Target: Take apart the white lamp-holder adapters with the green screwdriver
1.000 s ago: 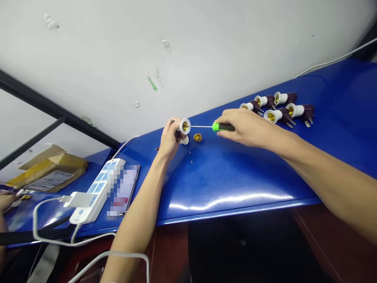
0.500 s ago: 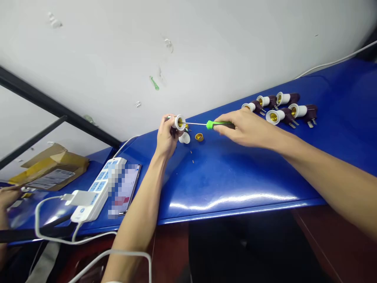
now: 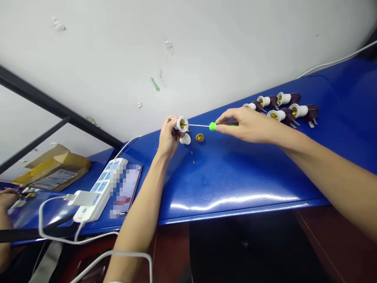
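My left hand (image 3: 167,137) grips a white lamp socket (image 3: 182,124) with a brass-lined mouth, held just above the blue table (image 3: 235,173). In my right hand (image 3: 247,124) is a green-handled screwdriver (image 3: 212,126), and its thin shaft reaches into the socket's mouth. Under the socket lie a white cap piece (image 3: 185,138), a loose brass ring (image 3: 200,137) and a few tiny screws (image 3: 193,157).
Several assembled white-and-brown plug sockets (image 3: 282,107) lie at the far right of the table. A white power strip (image 3: 98,190) and a phone (image 3: 126,189) sit at the left, with white cables hanging off the front edge. A cardboard box (image 3: 50,171) and another person's hand (image 3: 6,198) are far left.
My right hand has lifted slightly and shifted its hold further back on the screwdriver's handle. The left hand and socket have stayed nearly in place.
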A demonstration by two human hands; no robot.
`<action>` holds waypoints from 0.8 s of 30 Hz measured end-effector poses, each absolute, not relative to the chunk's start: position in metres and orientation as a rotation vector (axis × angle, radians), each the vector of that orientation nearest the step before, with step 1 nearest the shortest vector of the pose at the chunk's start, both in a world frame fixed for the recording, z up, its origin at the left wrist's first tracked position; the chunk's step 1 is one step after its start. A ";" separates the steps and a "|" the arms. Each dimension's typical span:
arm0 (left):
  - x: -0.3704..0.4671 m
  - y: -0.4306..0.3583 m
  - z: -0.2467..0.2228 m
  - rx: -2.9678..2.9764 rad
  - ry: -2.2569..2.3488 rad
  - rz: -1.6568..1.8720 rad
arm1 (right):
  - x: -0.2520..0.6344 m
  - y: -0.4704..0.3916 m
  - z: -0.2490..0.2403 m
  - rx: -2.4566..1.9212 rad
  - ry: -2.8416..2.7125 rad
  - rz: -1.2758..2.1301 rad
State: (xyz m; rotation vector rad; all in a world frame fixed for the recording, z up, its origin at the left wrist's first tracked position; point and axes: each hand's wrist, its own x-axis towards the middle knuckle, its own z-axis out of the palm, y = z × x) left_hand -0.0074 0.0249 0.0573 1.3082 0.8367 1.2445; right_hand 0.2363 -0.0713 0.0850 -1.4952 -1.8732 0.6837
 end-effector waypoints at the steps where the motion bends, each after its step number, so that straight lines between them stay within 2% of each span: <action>1: -0.007 0.024 0.058 1.311 0.853 1.246 | 0.237 -0.070 0.084 -1.469 -1.891 0.641; 16: -0.009 0.025 0.063 1.162 0.873 1.239 | 0.249 -0.066 0.079 -1.446 -1.779 0.870; 24: -0.014 0.021 0.066 1.140 0.747 1.104 | 0.252 -0.069 0.079 -1.466 -1.745 0.873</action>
